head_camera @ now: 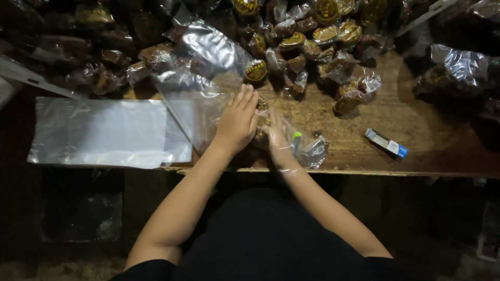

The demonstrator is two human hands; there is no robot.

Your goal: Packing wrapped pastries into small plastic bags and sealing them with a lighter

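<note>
clear bag: large clear crinkled plastic bag (200,99), standing open on the wooden table, mouth toward the person, long axis running away from them toward the pile
wrapped cakes in hand: small brown round cakes in clear wrappers with yellow labels (262,118), pressed between the two hands at the bag's right edge, just in front of the person
left hand: left hand (238,120) flat, fingers together and stretched out, palm against the cakes and the bag side; not curled round anything
right hand: right hand (278,140) inside a thin clear plastic glove or wrap, cupped against the cakes from the right; fingers partly hidden, grip cannot tell
which is nearer: both hands touch the cakes; left one is nearer the bag mouth
bag contents: a few wrapped cakes seen dimly through the plastic, count unclear
pile: heap of the same wrapped brown cakes (312,36) across the far side of the table
flat bags: stack of flat clear plastic bags (104,132), left of the hands
small box: small blue and white box (386,142), right, well apart
table: worn brown wooden table (442,151)
</note>
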